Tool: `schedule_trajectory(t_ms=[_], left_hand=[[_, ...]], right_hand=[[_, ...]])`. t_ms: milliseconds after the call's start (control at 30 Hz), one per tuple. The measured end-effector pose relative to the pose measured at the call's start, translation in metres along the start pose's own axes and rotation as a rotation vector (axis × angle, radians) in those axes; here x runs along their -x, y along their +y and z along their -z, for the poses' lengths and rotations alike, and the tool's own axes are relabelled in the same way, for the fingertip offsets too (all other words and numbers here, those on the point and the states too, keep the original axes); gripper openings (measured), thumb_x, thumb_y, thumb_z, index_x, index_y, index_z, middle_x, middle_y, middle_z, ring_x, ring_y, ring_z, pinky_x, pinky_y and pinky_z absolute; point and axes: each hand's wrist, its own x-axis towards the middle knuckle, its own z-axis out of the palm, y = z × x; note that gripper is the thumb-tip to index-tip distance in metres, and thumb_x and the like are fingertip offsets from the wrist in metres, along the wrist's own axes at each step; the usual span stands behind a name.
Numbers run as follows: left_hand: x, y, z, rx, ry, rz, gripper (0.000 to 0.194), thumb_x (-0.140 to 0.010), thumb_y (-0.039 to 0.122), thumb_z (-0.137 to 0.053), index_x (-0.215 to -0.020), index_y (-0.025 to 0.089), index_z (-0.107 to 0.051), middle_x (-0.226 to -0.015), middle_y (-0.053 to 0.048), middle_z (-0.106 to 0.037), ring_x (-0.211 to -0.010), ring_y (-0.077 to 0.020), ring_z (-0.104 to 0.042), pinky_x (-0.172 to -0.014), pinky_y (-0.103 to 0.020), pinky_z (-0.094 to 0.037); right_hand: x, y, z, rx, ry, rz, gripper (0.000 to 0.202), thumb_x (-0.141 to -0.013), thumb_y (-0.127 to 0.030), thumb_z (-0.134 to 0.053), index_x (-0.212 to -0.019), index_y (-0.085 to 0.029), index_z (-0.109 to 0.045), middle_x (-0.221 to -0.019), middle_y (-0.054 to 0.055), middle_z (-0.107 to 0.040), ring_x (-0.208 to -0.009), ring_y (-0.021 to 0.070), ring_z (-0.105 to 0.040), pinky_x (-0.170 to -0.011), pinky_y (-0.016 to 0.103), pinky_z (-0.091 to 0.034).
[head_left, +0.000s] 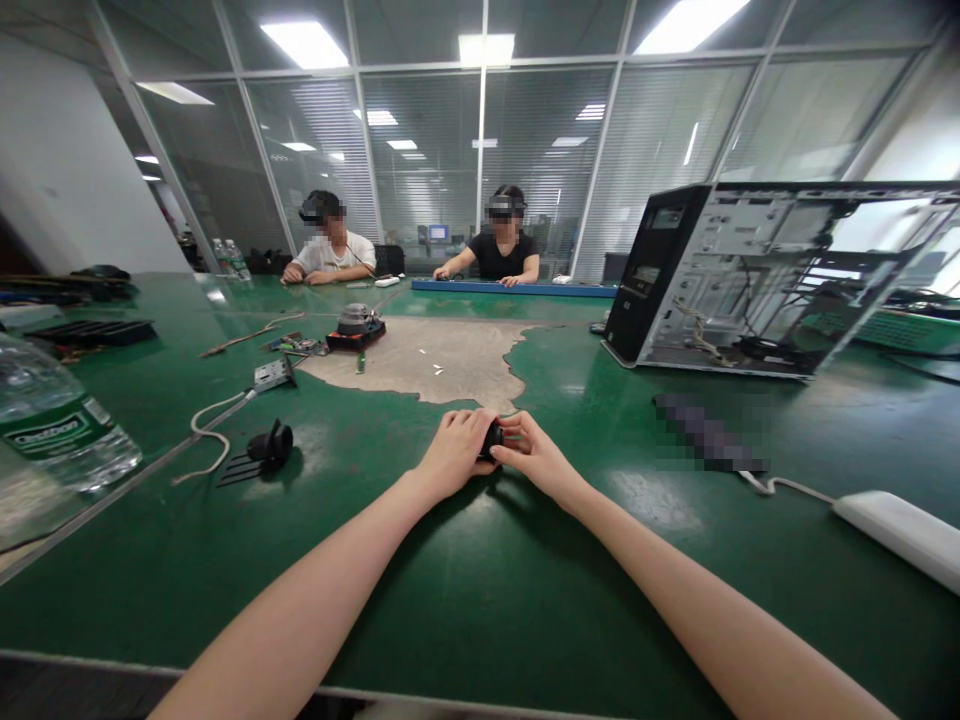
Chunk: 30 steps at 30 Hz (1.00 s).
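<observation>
A: Fingers first. What state?

B: Both sets bent and grasping. Left hand (459,448) curls over the near-left side of a small black part (490,440); right hand (538,456) pinches it from the right, thumb toward the wearer.

A: So the part sits where?

B: Between the two sets of fingertips, mostly covered. Whether its underside meets the green tabletop (487,590), cannot tell.

A: Beyond the fingers?

B: A bare tan patch (450,350), torn-edged, its near edge just past them. At its far left, a round device on a red-and-black base (355,330). Farther off, two people seated across the table, one in a white shirt (349,255), one in a black shirt (510,258).

A: Left of the fingers?

B: Well apart, a black pronged piece (268,447); past it, a pale cord (222,434), then a clear bottle (64,420).

A: Right?

B: A blurred dark object (701,432), a white power strip (900,530) nearer the wearer, and farther out an open computer case (654,280), standing.
</observation>
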Motion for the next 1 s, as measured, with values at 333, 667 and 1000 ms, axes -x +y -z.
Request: schedule_trajectory(t_ms=[333, 667, 1000], left_hand=[[0.0008, 0.001, 0.0026, 0.023, -0.003, -0.006, 0.053, -0.066, 0.026, -0.062, -0.11, 0.021, -0.033, -0.111, -0.006, -0.048, -0.101, -0.0223, -0.044, -0.085, -0.036, -0.031], [-0.0005, 0.001, 0.0012, 0.017, 0.002, -0.007, 0.051, -0.066, 0.026, -0.062, -0.109, 0.02, -0.034, -0.107, -0.005, -0.05, -0.099, -0.022, -0.046, -0.085, -0.036, -0.032], [-0.0004, 0.0006, 0.0012, 0.012, 0.0, -0.003, 0.053, -0.067, 0.026, -0.062, -0.111, 0.021, -0.033, -0.11, -0.006, -0.049, -0.1, -0.0227, -0.046, -0.085, -0.037, -0.032]], right_hand=[[-0.005, 0.0052, 0.0007, 0.083, 0.083, -0.042, 0.027, -0.068, -0.036, -0.059, -0.086, -0.019, -0.05, -0.084, 0.002, -0.055, -0.077, 0.0134, -0.055, -0.072, 0.031, -0.046], [0.0, 0.0001, -0.0013, 0.037, 0.032, 0.049, 0.021, -0.069, -0.032, -0.058, -0.081, -0.021, -0.045, -0.085, 0.0, -0.053, -0.071, 0.0111, -0.056, -0.066, 0.028, -0.048], [-0.0017, 0.004, 0.0015, 0.139, 0.031, 0.033, 0.022, -0.07, -0.032, -0.057, -0.088, -0.02, -0.05, -0.085, 0.002, -0.056, -0.077, 0.0131, -0.056, -0.072, 0.03, -0.047]])
